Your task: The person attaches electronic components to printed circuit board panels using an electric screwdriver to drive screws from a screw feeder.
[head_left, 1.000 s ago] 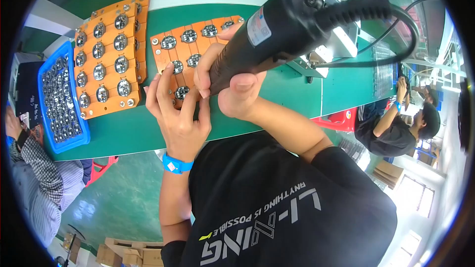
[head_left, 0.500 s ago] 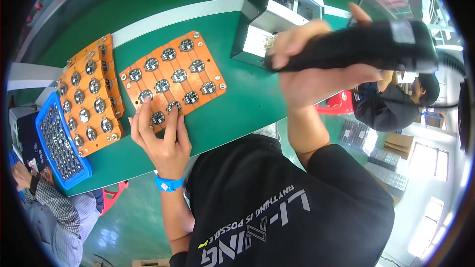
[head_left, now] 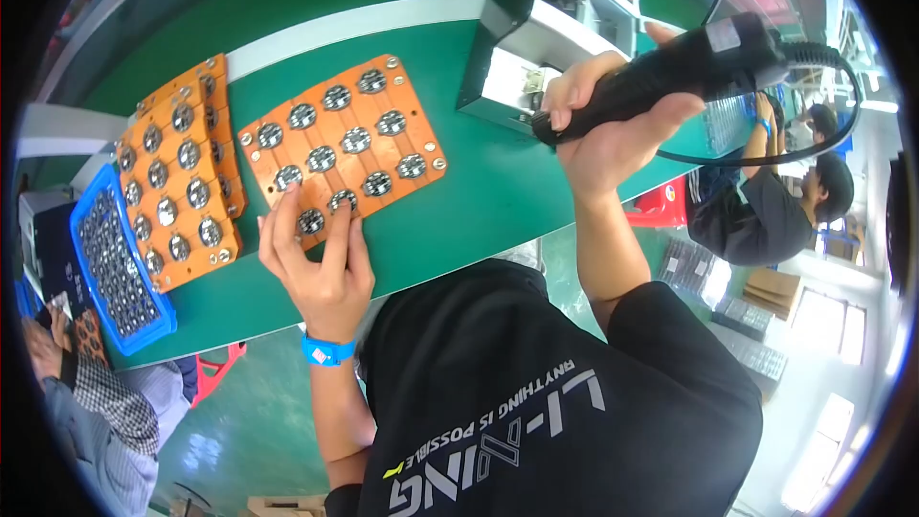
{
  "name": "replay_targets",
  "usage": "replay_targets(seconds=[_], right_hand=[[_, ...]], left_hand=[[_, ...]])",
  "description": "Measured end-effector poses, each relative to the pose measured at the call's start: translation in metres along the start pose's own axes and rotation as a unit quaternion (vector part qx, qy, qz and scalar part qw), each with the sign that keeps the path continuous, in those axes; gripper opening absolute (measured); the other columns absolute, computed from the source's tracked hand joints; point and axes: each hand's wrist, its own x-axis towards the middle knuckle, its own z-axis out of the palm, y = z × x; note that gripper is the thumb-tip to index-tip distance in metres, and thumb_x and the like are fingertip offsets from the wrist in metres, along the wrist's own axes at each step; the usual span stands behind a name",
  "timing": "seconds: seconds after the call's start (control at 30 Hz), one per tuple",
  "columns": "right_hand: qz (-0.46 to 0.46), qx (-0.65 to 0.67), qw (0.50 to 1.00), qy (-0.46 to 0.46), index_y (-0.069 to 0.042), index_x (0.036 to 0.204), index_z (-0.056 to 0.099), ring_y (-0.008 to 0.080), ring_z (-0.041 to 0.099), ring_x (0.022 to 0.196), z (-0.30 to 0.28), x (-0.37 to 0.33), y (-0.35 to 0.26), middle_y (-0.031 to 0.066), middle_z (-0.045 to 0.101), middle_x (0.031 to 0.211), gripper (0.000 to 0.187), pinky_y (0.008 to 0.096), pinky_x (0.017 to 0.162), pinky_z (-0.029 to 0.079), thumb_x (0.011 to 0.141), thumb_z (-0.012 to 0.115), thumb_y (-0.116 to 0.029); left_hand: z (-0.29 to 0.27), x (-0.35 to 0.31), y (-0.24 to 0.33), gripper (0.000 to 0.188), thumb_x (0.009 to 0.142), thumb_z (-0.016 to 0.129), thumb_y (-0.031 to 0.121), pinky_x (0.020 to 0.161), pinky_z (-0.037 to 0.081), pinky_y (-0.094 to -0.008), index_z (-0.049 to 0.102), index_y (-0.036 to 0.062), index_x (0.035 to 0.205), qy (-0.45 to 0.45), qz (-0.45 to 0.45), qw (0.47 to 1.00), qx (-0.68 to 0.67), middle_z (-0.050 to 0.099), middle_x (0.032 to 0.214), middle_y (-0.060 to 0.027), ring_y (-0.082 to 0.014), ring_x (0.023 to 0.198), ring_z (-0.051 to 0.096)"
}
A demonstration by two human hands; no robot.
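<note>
An orange fixture plate [head_left: 330, 129] lies on the green table, with rows of round circuit boards [head_left: 356, 141] set in it. On its near-left corner rests my left hand [head_left: 321, 273], fingers apart, with fingertips touching the boards there; it grips nothing. A blue band [head_left: 327, 351] circles that wrist. My right hand [head_left: 608, 139] is wrapped round a black electric screwdriver [head_left: 670, 72] with a cord, raised right of the plate. The screwdriver's narrow end points down-left, before a black-and-silver box-shaped machine [head_left: 493, 14] with an open front.
More orange plates with round boards [head_left: 177, 183] overlap left of my plate. A blue tray [head_left: 165, 324] full of small round parts stands beside them. Another person's checked sleeve [head_left: 117, 402] is at the far left. Co-workers [head_left: 751, 220] and a red stool [head_left: 661, 206] are at the right.
The screwdriver in my right hand has tilted, its cord end rising and swinging back, and its blur has gone. My left hand stays on the plate. The whole view has shifted slightly.
</note>
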Motion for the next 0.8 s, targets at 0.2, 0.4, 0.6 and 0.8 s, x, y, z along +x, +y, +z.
replay_targets(seconds=[0.2,0.4,0.6,0.8], right_hand=[[0.022,0.131,0.987,-0.094,-0.015,0.138,0.020,0.0202,0.049,0.042,0.066,-0.049,0.014,0.0103,0.052,0.061,0.092,0.0339,0.045,0.047,0.080,0.026,-0.086],[0.062,0.125,0.980,-0.143,-0.013,0.135,0.020,0.0184,0.049,0.043,0.111,-0.065,0.027,0.0099,0.054,0.065,0.092,0.0305,0.046,0.047,0.079,0.032,-0.086],[0.023,0.176,0.975,-0.133,-0.004,0.132,0.024,0.0142,0.051,0.045,0.123,-0.069,0.041,0.0081,0.054,0.063,0.087,0.0257,0.046,0.043,0.085,0.043,-0.074],[0.072,0.154,0.966,-0.196,-0.010,0.131,0.025,0.0159,0.048,0.043,0.129,-0.067,0.036,0.0086,0.052,0.060,0.084,0.0278,0.045,0.043,0.084,0.044,-0.077]], left_hand=[[0.001,0.000,-0.002,0.025,0.075,0.075,0.005,0.103,0.039,-0.0524,0.074,0.0100,0.100,0.004,-0.010,1.000,-0.023,0.052,0.134,-0.0170,-0.0376,0.121,0.049],[0.001,-0.001,-0.006,0.023,0.073,0.075,0.008,0.103,0.039,-0.0534,0.074,0.0103,0.096,0.009,-0.021,0.999,-0.031,0.053,0.132,-0.0183,-0.0362,0.122,0.048],[0.001,-0.005,-0.011,0.025,0.073,0.075,0.007,0.101,0.040,-0.0534,0.074,0.0104,0.098,0.006,-0.026,0.999,-0.040,0.052,0.134,-0.0177,-0.0375,0.121,0.047],[-0.004,-0.005,-0.011,0.029,0.073,0.075,0.005,0.100,0.041,-0.0507,0.074,0.0093,0.101,-0.002,-0.023,0.999,-0.048,0.052,0.134,-0.0175,-0.0384,0.120,0.047]])
